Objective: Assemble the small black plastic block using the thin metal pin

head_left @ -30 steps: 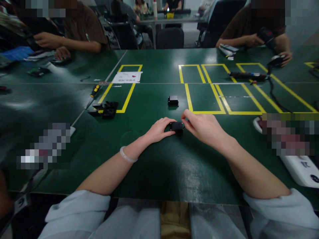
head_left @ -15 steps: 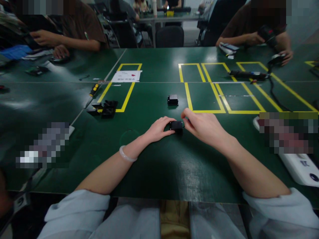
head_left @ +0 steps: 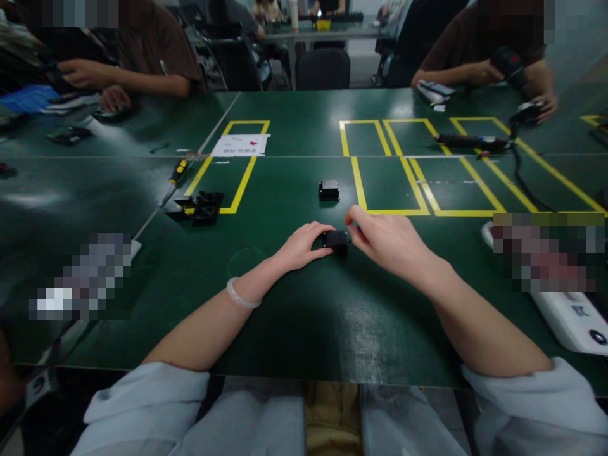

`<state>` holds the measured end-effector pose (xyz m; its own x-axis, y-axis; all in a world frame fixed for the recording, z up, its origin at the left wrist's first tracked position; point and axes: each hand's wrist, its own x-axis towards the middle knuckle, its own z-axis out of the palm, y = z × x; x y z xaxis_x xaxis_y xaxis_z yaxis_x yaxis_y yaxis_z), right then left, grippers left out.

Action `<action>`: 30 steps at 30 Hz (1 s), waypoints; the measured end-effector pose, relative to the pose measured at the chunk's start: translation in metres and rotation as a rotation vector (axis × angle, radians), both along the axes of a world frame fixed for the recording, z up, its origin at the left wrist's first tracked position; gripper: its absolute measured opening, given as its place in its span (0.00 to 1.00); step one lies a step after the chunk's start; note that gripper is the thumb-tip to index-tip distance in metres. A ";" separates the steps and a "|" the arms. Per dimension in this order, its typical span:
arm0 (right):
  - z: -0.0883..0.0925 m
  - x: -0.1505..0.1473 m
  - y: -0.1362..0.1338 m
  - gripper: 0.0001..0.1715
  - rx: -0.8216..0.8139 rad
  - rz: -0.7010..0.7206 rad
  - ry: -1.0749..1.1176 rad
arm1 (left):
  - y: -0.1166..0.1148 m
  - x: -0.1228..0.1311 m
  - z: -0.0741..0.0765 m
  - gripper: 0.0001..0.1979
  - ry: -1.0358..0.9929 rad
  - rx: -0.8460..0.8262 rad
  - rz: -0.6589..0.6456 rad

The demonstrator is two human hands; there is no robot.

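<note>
A small black box-shaped part (head_left: 336, 239), perhaps a servo, sits at the middle of the green table. My left hand (head_left: 304, 246) grips its left end between thumb and fingers. At the other end, a short dark stub, possibly a wire, sticks out toward my right hand (head_left: 387, 242). That hand's index finger and thumb are bent in a pinch beside the stub; what lies between them is too small to make out. Just beyond stands a second black box-shaped part (head_left: 329, 190) with a grey top, touched by neither hand.
Black bracket-like parts (head_left: 204, 208) and a yellow-black screwdriver (head_left: 179, 171) lie to the left, near a paper label (head_left: 240, 145). Yellow tape outlines (head_left: 396, 213) mark the table. A white device (head_left: 567, 323) lies at right. Two people sit opposite; one holds a dark tool (head_left: 509, 68).
</note>
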<state>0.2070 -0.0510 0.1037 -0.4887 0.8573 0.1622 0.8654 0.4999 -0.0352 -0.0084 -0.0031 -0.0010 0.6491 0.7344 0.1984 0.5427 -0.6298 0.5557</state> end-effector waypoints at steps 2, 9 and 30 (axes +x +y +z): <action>0.000 0.000 0.000 0.14 0.000 -0.004 0.014 | 0.000 0.000 0.000 0.22 0.005 -0.010 0.004; 0.004 -0.002 -0.002 0.21 -0.041 0.000 0.030 | 0.000 0.000 -0.002 0.22 0.009 -0.013 0.015; 0.002 -0.001 -0.001 0.14 -0.024 -0.017 0.020 | 0.000 0.000 -0.002 0.21 0.000 0.003 0.003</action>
<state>0.2057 -0.0517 0.1057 -0.4712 0.8690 0.1511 0.8726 0.4843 -0.0642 -0.0086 -0.0030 -0.0025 0.6466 0.7361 0.2001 0.5451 -0.6293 0.5539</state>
